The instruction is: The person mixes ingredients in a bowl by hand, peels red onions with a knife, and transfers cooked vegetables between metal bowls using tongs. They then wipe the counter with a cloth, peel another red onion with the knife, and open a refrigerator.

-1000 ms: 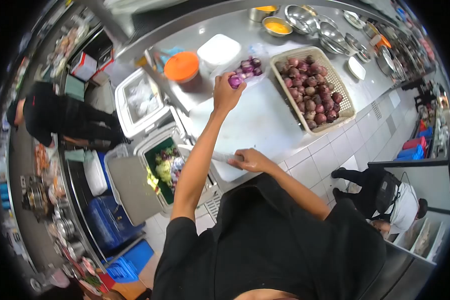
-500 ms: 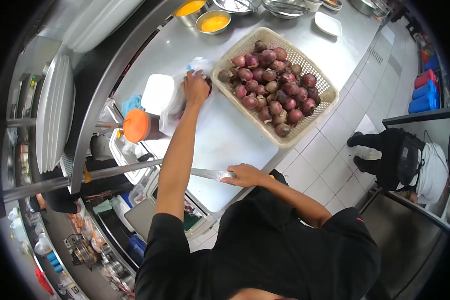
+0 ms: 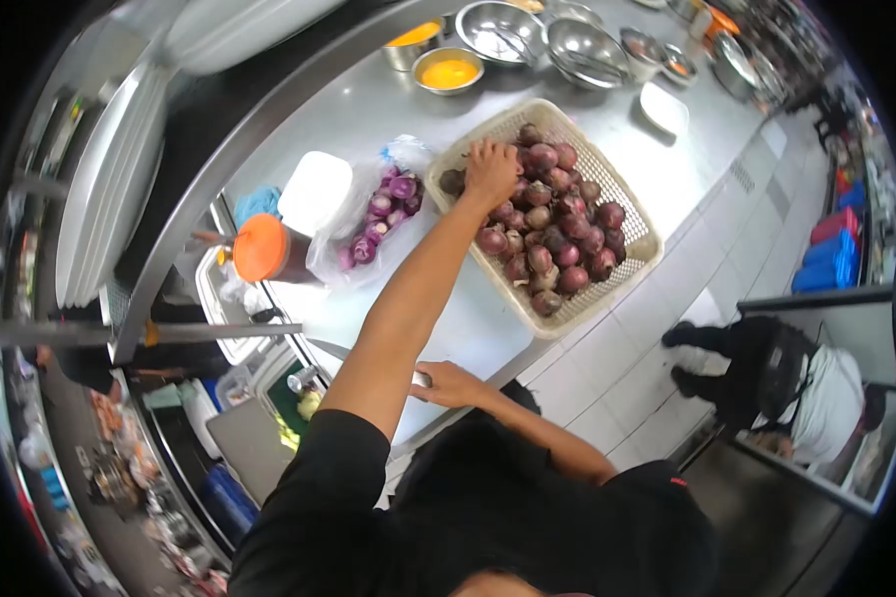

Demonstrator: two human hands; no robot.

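My left hand (image 3: 493, 177) is in the cream plastic basket (image 3: 622, 291), its fingers curled down over a red onion that they mostly hide. Unpeeled red onions (image 3: 570, 227) fill the basket around it. Low over the near edge of the white cutting board (image 3: 468, 323), my right hand (image 3: 450, 384) is closed around the handle of a knife (image 3: 423, 379). My left forearm covers part of the blade. Peeled purple onions (image 3: 376, 227) lie in an open clear plastic bag (image 3: 331, 261) left of the basket.
An orange-lidded container (image 3: 261, 247) and a white tub (image 3: 316, 193) stand left of the bag. Bowls of yellow liquid (image 3: 448, 72) and metal bowls (image 3: 585, 52) line the far counter. A metal rail (image 3: 199, 333) juts in at left. Another person (image 3: 816, 388) bends at right.
My left hand has gone from the plastic bag to the onions in the basket, uncovering the peeled onions. My right hand still grips the knife. The whole view has shifted.
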